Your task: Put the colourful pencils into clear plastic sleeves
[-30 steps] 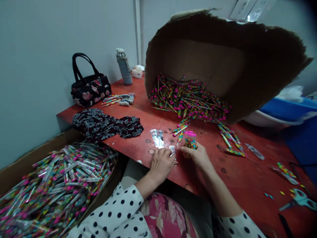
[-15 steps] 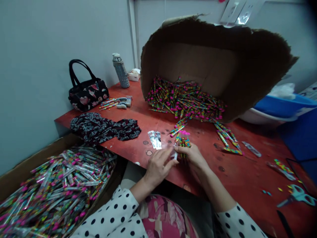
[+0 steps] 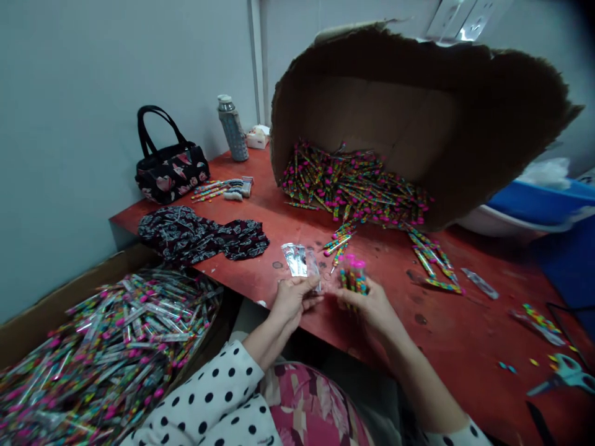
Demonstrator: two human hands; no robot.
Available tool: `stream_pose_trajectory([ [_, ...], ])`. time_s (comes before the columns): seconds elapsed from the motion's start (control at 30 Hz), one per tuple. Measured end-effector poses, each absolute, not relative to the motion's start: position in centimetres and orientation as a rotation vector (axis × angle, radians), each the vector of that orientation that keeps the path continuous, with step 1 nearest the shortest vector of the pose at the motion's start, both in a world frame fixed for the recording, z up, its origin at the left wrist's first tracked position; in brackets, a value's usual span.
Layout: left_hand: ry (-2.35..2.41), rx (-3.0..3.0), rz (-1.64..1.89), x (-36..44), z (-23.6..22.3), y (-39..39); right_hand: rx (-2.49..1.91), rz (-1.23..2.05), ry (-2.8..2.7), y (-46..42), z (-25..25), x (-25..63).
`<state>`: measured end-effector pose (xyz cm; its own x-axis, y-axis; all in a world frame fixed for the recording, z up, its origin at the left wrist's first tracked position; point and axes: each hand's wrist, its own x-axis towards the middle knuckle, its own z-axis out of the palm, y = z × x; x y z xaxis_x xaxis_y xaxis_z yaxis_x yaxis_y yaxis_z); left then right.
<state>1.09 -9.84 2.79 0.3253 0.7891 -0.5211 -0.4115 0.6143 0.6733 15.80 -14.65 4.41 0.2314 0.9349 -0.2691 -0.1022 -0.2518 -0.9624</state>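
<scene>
My right hand (image 3: 369, 303) is closed around a bunch of slim multicoloured sticks with pink ends (image 3: 356, 275), held upright just over the table. Their kind is not clear. In my left hand (image 3: 292, 301), a clear plastic sleeve (image 3: 315, 272) is pinched between thumb and fingers, to the left of the bunch. Silver foil packets (image 3: 294, 259) lie just beyond my left fingers. A few loose sticks (image 3: 339, 238) rest on the red table (image 3: 395, 347) behind the bunch.
A torn cardboard box (image 3: 390, 105) on its side holds many more sticks. Sticks in clear sleeves fill another carton (image 3: 32, 306) at lower left. Patterned cloth (image 3: 199, 235), a handbag (image 3: 171, 173) and a flask (image 3: 233, 130) stand left; scissors (image 3: 564, 375) and blue basin (image 3: 534, 201) right.
My hands have moved apart. The left has drawn back left with the clear sleeve, now upright, while the right keeps the bunch of sticks. The view has shifted slightly.
</scene>
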Motion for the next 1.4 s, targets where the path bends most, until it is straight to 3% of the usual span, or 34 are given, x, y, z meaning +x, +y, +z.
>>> stream_pose_trajectory([
  [0.23,0.821,0.217,0.949,2.1,3.2,-9.5,-1.626,1.111,-0.994,-18.4,3.5,14.0],
  [0.9,0.841,0.572,1.033,3.4,4.4,-11.5,-1.894,0.711,-1.184,-19.0,5.3,13.6],
  [1.13,0.804,0.679,0.993,3.6,3.5,-12.2,-1.702,0.881,-1.044,-18.1,5.1,13.8],
  [1.3,0.739,0.475,1.124,3.2,3.8,-11.4,-1.523,1.261,-0.839,-18.9,4.4,13.5],
  [1.4,0.743,0.479,1.088,3.2,3.8,-11.8,-1.476,1.232,-0.734,-19.0,4.0,13.1],
])
